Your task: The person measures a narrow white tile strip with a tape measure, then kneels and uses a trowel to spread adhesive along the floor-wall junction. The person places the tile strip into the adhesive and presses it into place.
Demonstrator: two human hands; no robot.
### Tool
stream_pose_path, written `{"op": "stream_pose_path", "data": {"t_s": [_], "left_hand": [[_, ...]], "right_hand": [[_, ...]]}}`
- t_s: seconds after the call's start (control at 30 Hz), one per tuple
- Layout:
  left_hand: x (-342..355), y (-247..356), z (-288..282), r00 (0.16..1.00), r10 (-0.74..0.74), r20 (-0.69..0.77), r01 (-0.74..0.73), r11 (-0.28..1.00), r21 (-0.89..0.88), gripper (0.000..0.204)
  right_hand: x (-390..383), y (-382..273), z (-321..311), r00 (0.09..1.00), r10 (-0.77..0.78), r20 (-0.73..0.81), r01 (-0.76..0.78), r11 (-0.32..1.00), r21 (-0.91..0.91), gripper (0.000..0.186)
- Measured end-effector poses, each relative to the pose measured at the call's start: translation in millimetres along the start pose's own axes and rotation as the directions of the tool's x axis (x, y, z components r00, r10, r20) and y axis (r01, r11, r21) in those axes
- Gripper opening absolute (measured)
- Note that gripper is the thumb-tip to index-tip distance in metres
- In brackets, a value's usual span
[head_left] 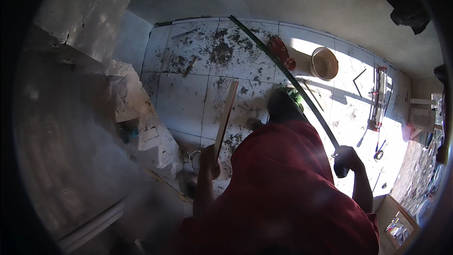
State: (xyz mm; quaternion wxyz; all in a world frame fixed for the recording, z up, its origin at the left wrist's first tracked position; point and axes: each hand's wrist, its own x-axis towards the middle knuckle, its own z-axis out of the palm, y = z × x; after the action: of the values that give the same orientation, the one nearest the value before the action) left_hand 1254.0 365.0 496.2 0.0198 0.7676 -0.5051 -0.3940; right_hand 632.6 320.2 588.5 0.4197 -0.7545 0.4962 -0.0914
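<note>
Ahead of you the white square-tiled floor (181,97), dirt-speckled, meets the smooth grey wall (283,0); the long dark-green tape-measure blade (288,73) slants across it from your right hand (350,157), gripped round the dark tape case (340,168); your left hand (206,161) grips a narrow, pale-faced straight strip (226,118) pointing forward; the round tan bucket (335,61) has unclear contents.

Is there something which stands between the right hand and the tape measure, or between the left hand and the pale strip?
Nothing visible does. The right hand already grips the tape measure, its dark green blade extended forward, and the left hand already holds the pale strip near its lower end.
</note>
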Motion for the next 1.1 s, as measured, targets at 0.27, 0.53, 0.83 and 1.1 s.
{"op": "stream_pose_path", "data": {"t_s": [0.27,0.53,0.83,1.1], "left_hand": [[22,-73,24,0.923,-0.357,0.145,0.362,0.932,-0.009,0.030],[24,-40,-7,0.847,-0.530,0.032,0.530,0.848,0.012,0.027],[172,67,-51,0.711,-0.698,-0.089,0.701,0.713,0.014,0.023],[346,32,-87,0.790,-0.596,-0.144,0.613,0.770,0.175,0.023]], "right_hand": [[132,2,-14,0.893,0.432,0.122,-0.446,0.819,0.362,0.014],[358,68,-16,0.800,0.497,0.337,-0.599,0.704,0.382,0.010],[634,136,-25,0.607,0.660,0.443,-0.786,0.418,0.456,0.014],[839,128,1,0.683,0.623,0.380,-0.718,0.668,0.195,0.018]]}}
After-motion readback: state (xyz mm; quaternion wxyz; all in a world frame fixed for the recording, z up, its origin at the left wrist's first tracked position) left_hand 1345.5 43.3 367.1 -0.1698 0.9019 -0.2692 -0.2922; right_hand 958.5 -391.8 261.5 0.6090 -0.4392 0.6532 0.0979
